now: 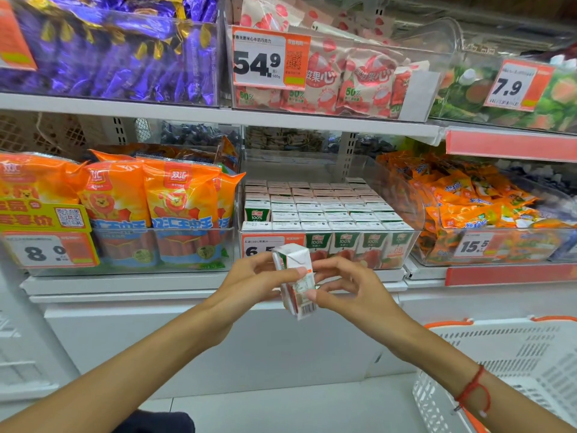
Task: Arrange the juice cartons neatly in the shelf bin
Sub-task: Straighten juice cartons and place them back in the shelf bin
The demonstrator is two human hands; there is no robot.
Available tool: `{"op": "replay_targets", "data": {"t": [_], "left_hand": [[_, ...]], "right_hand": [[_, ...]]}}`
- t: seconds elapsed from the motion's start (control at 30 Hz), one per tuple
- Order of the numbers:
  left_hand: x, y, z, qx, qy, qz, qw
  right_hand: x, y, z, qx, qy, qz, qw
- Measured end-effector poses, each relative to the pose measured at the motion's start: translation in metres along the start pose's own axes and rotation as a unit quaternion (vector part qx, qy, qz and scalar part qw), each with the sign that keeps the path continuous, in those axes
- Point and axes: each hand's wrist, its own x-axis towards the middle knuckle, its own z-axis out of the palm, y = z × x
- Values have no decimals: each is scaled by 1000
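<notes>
A small white juice carton (295, 281) is held tilted in front of the shelf, just below the bin's front. My left hand (249, 284) grips its left side and my right hand (346, 289) pinches its right side. Behind it, a clear shelf bin (415, 214) holds several rows of upright juice cartons (318, 210) with white tops and green-and-red fronts. The second row has an open slot at the left, where one carton's green face (256, 211) shows. A price tag (259, 245) reading 6.5 covers the bin's front left.
Orange sausage packs (150, 207) fill the bin to the left, orange snack bags (468, 207) the bin to the right. Candy bins sit on the shelf above (218, 110). A white plastic basket with orange rim (512, 370) stands at lower right, by my right forearm.
</notes>
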Motion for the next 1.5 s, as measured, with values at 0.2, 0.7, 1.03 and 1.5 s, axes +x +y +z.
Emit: {"op": "replay_targets", "data": {"t": [0.2,0.7,1.03,1.5], "left_hand": [[-2,3,-2,150,32,189,970],[3,-3,5,224,46,240,944],[2,1,-1,-60,41,41,997],[3,7,-8,-212,-26,-190,958]], "right_hand": [[-2,-1,-5,147,-13,20,989],[2,4,-10,146,22,-21,989],[-4,0,-2,-127,-32,-131,983],[3,-9,2,40,70,-101,992]]}}
